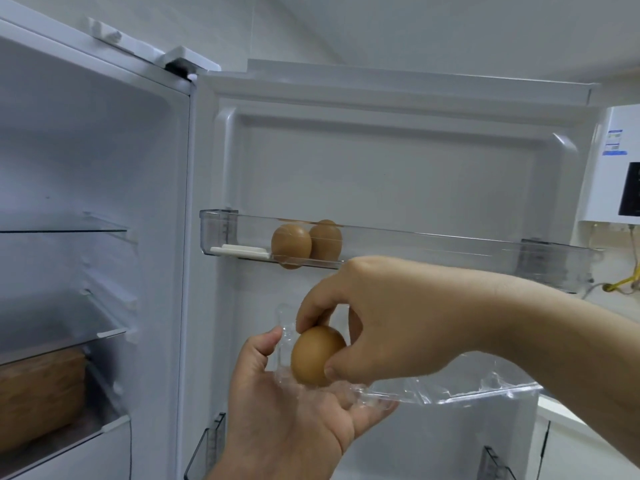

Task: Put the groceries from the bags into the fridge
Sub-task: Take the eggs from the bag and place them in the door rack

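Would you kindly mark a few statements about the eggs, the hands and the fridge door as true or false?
1. The clear plastic door shelf holds two brown eggs. True.
2. The right hand pinches a third brown egg. True.
3. The left hand is empty. False: it holds a clear plastic egg carton.
4. The white fridge door is shut. False: it stands open.
5. The third brown egg rests in the door shelf. False: it is held below the shelf, over the carton.
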